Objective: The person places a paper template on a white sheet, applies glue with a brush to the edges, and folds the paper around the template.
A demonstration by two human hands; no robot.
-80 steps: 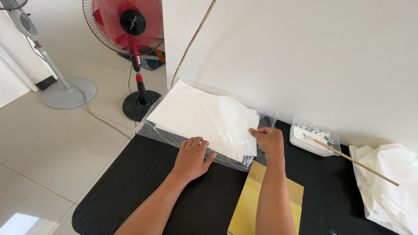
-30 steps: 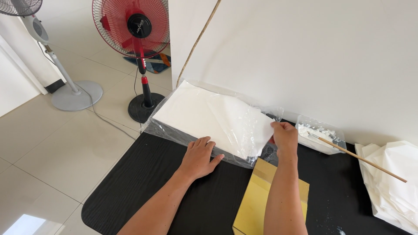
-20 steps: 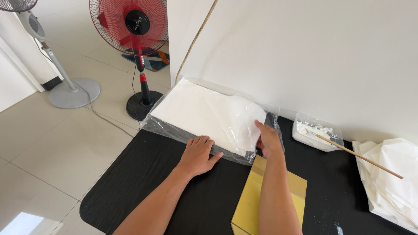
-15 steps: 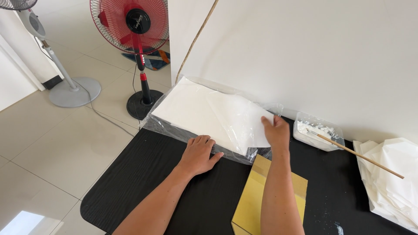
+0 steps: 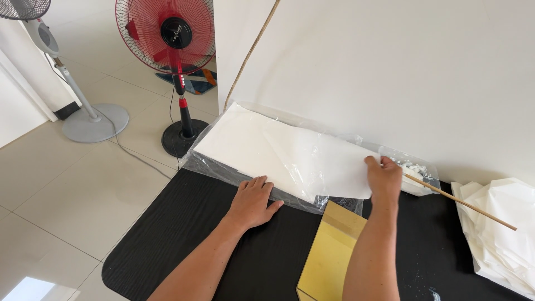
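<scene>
A stack of white paper sheets (image 5: 245,142) lies in a clear plastic bag (image 5: 209,164) at the far edge of the black table (image 5: 184,234). My left hand (image 5: 252,200) rests flat on the near edge of the bag, fingers spread. My right hand (image 5: 383,177) pinches the right end of a white sheet (image 5: 334,167) that sticks out of the bag to the right. A yellow board (image 5: 330,253) lies on the table between my forearms.
A thin wooden stick (image 5: 460,202) lies slanted over a small clear bag of white bits (image 5: 418,170) at the right. Crumpled white paper (image 5: 504,234) is piled at the far right. A red fan (image 5: 167,33) and a white fan base (image 5: 92,122) stand on the tiled floor. A white wall (image 5: 390,67) backs the table.
My right hand has slid to the right along the table's far edge, drawing a white sheet partly out of the plastic bag. My left hand has stayed flat on the bag.
</scene>
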